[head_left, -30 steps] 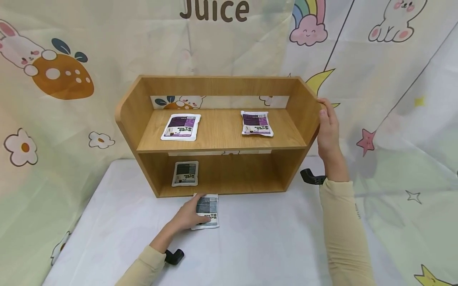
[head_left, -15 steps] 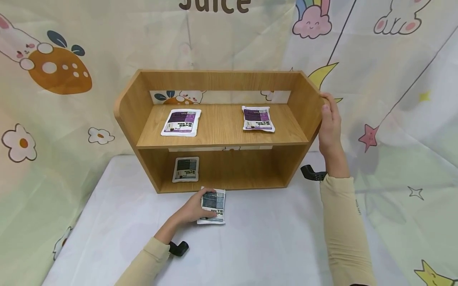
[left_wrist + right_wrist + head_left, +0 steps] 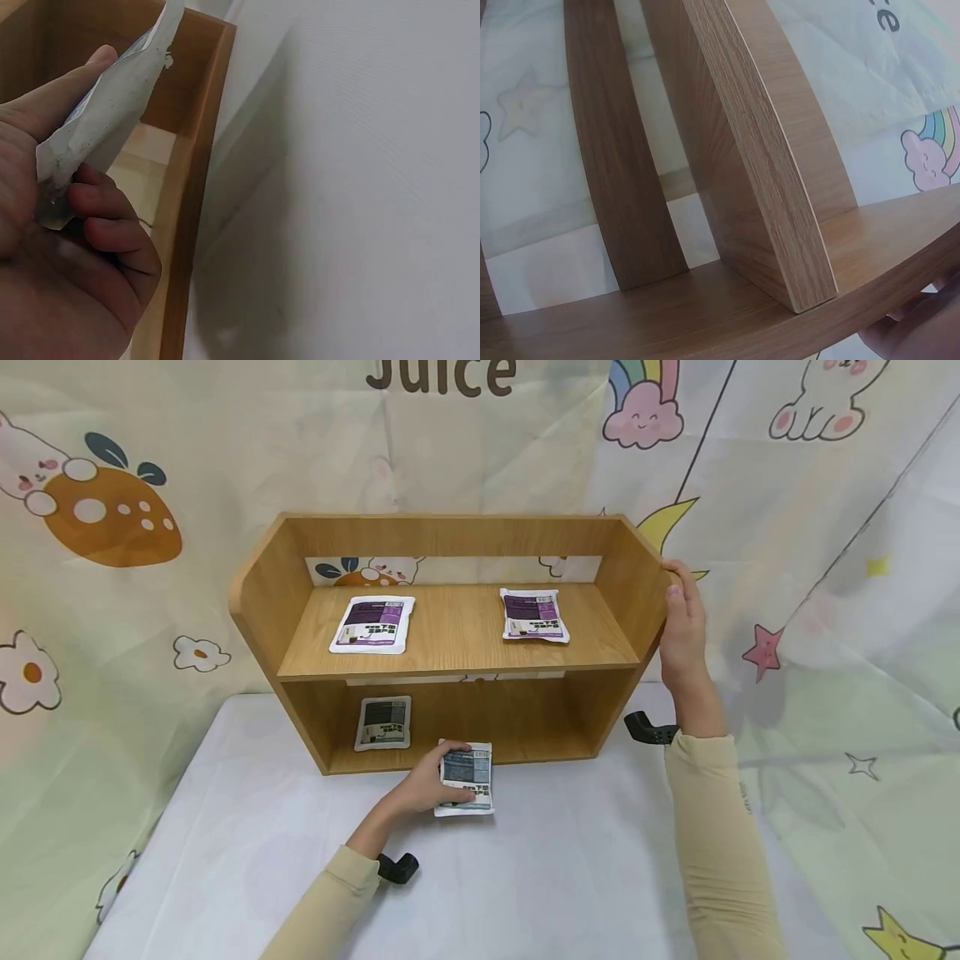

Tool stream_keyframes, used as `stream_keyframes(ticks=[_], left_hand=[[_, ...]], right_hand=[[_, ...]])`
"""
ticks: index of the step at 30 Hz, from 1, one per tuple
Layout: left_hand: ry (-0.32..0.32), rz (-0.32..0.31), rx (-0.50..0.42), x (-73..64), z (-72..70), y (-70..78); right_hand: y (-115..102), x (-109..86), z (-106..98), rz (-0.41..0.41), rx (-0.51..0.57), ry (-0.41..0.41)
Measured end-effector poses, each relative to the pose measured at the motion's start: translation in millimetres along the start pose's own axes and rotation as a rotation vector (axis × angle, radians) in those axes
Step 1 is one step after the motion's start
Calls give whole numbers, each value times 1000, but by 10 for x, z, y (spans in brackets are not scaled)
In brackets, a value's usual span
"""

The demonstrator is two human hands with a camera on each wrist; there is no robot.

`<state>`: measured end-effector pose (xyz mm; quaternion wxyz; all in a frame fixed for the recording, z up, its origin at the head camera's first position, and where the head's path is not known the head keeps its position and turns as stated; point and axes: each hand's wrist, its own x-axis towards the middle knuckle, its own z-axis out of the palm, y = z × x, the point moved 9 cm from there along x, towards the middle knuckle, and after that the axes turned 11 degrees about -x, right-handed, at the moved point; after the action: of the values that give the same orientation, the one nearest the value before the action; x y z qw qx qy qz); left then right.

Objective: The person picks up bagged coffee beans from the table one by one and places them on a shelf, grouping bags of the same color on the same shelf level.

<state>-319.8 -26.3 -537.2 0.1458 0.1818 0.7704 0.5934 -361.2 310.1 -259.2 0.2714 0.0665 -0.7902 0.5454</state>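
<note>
My left hand (image 3: 423,785) holds a flat white pouch with a grey-blue label (image 3: 478,770) by its left side, in front of the shelf's lower compartment. In the left wrist view, the thumb lies on one face of the pouch (image 3: 112,112) and curled fingers on the other, above the white surface. My right hand (image 3: 684,639) grips the edge of the right side panel of a two-tier wooden shelf (image 3: 457,627). Only part of that hand (image 3: 922,330) shows in the right wrist view, behind the panel.
Two purple-labelled pouches lie apart on the upper tier, one left (image 3: 372,625) and one right (image 3: 534,615). Another grey-labelled pouch (image 3: 383,723) lies at the left of the lower tier. A white-covered table (image 3: 540,860) bears the shelf; a printed cloth (image 3: 225,460) hangs behind.
My left hand has carried the pouch rightward and a little up toward the lower compartment. The right hand keeps its grip on the side panel. The head view has shifted slightly.
</note>
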Motion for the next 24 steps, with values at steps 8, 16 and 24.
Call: stream_keyframes(ticks=[8, 16, 24], left_hand=[[2, 53, -34, 303, 132, 168], [10, 100, 15, 675, 239, 304], [32, 26, -41, 883, 230, 179]], right_hand=[[-28, -21, -6, -8, -23, -4], [-65, 9, -67, -29, -39, 24], [-25, -17, 8, -15, -4, 23]])
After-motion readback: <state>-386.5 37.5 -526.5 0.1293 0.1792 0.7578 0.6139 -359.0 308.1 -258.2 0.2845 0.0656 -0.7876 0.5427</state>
